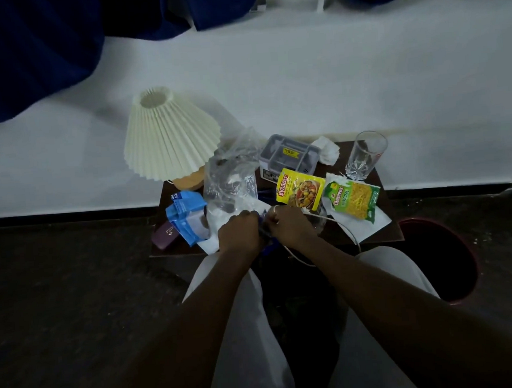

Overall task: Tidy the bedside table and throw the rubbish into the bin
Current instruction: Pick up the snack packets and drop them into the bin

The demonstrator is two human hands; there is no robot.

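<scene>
The tidying looks barely begun: wrappers cover the bench (pixel 391 215) and the bin (pixel 468 258) stands just right of it. The left hand (pixel 239 232) and right hand (pixel 286 226) are closed together at its front edge on something small and dark blue, below the clear plastic bag (pixel 230 180). Next, I judge, comes carrying that across to the bin without snagging the white cord (pixel 345 229).
</scene>
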